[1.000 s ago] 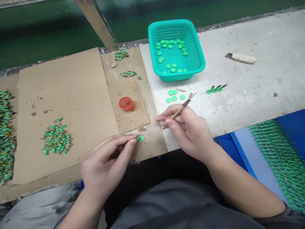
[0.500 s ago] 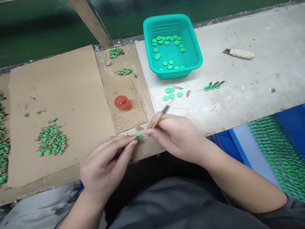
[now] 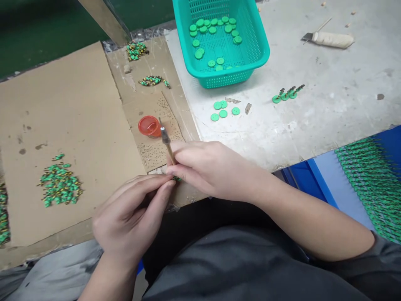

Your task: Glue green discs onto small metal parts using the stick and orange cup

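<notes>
My left hand [image 3: 134,209] is closed, with thumb and fingertips pinching a small green piece [image 3: 176,178]. Most of that piece is hidden between the two hands. In my closed right hand [image 3: 209,167] is a thin wooden-handled tool [image 3: 166,140], its dark metal end pointing up and away from me. The right fingertips meet the left ones at the green piece; whether they touch it is hidden. Just beyond the hands stands a small red cup [image 3: 148,126]. Several loose green button-like discs [image 3: 223,113] lie to the right of it.
A turquoise basket [image 3: 227,79] holds more green discs. Three discs with dark stems [image 3: 284,96] and a wrapped-handle knife [image 3: 332,39] lie at right. On the cardboard [image 3: 94,125] is a pile of small green-and-gold pieces [image 3: 61,184]. Bundled green pieces [image 3: 369,184] are below right.
My right hand has moved left to meet the left hand, turning the tool to point up and away. The green disc at the left fingertips is now mostly covered. The view has shifted somewhat.
</notes>
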`<state>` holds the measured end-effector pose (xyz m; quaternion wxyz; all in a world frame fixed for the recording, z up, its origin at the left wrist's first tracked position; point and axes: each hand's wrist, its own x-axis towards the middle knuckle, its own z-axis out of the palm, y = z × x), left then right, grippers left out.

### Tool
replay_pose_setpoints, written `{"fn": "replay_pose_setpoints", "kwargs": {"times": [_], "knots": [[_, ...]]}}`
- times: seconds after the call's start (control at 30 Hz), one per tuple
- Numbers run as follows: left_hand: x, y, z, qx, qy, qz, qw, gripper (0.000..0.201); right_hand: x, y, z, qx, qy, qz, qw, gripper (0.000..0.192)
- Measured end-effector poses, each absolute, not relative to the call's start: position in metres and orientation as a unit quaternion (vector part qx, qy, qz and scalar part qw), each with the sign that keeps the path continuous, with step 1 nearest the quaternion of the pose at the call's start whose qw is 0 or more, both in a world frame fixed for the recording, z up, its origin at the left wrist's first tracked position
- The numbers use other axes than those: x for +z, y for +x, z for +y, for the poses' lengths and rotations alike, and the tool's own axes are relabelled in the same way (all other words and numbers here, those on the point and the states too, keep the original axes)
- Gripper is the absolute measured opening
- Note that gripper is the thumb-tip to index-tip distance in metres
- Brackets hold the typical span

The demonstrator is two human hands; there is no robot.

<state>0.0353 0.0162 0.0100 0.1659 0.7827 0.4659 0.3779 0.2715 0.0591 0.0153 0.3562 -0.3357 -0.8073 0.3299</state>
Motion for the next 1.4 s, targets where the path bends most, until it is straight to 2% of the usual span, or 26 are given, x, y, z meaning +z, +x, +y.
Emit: {"fn": "replay_pose_setpoints", "kwargs": {"times": [0.3, 0.47, 0.63, 0.77, 0.9, 1.2, 1.4], "knots": [[0.011, 0.036, 0.018, 0.38, 0.785, 0.461, 0.162, 0.029, 0.017, 0.271, 0.059, 0.32, -0.327, -0.815, 0.357, 0.021], [0.011, 0.037, 0.017, 0.38, 0.788, 0.457, 0.16, 0.026, 0.026, 0.267, 0.059, 0.313, -0.32, -0.84, 0.307, 0.017], [0.009, 0.037, 0.018, 0.384, 0.788, 0.456, 0.153, 0.026, 0.031, 0.264, 0.059, 0.322, -0.317, -0.849, 0.273, 0.028], [0.009, 0.038, 0.018, 0.384, 0.783, 0.462, 0.163, 0.027, 0.024, 0.267, 0.053, 0.327, -0.343, -0.816, 0.33, 0.021], [0.01, 0.038, 0.017, 0.38, 0.77, 0.477, 0.186, 0.031, 0.016, 0.271, 0.044, 0.326, -0.363, -0.784, 0.384, 0.027], [0.011, 0.036, 0.017, 0.375, 0.776, 0.475, 0.177, 0.025, 0.013, 0.269, 0.043, 0.299, -0.338, -0.809, 0.377, 0.026], [0.012, 0.038, 0.019, 0.377, 0.788, 0.459, 0.165, 0.019, 0.015, 0.265, 0.039, 0.278, -0.354, -0.827, 0.337, 0.016]]}}
